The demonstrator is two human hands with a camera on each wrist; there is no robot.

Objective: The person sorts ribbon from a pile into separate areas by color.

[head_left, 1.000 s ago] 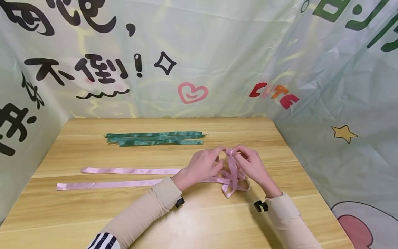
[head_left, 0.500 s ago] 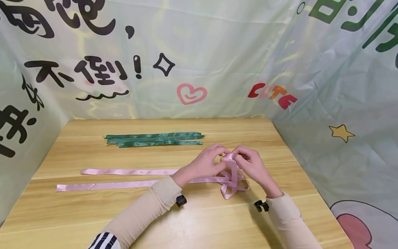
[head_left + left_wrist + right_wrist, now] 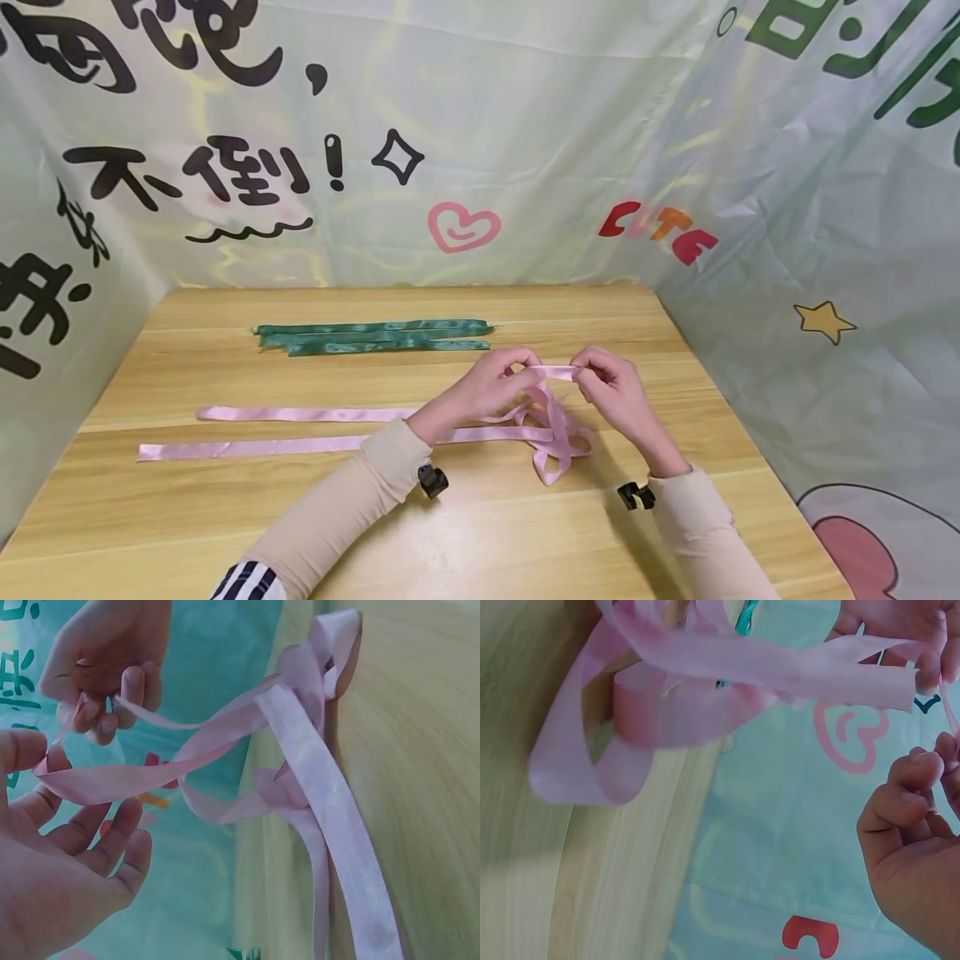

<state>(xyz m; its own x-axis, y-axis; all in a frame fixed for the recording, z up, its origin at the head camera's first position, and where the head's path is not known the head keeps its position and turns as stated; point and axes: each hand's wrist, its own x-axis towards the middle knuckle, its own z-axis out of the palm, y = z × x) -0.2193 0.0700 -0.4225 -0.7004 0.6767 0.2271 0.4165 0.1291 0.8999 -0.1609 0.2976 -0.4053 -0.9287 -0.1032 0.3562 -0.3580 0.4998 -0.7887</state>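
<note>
A short span of pink ribbon [image 3: 557,372] is stretched level between both hands, above the table. At its left end my left hand [image 3: 495,385] pinches it between thumb and forefinger; in the left wrist view the other fingers of my left hand [image 3: 75,877] are spread and slightly bent. My right hand [image 3: 613,392] pinches the right end, its remaining fingers curled in, as the right hand [image 3: 911,817] shows in the right wrist view. From the left hand the ribbon drops to a loose, looped tangle of pink ribbon [image 3: 300,682] on the table.
Two straight pink ribbon lengths [image 3: 247,450] run left from the tangle across the wooden table [image 3: 480,533]. Several green ribbon strips [image 3: 375,329] lie side by side farther back. A printed cloth backdrop [image 3: 555,150] rises behind the table and along its sides.
The hands, close together before, have drawn apart sideways, the right one moving right. The ribbon bunched between the fingertips is now pulled into a flat, level span.
</note>
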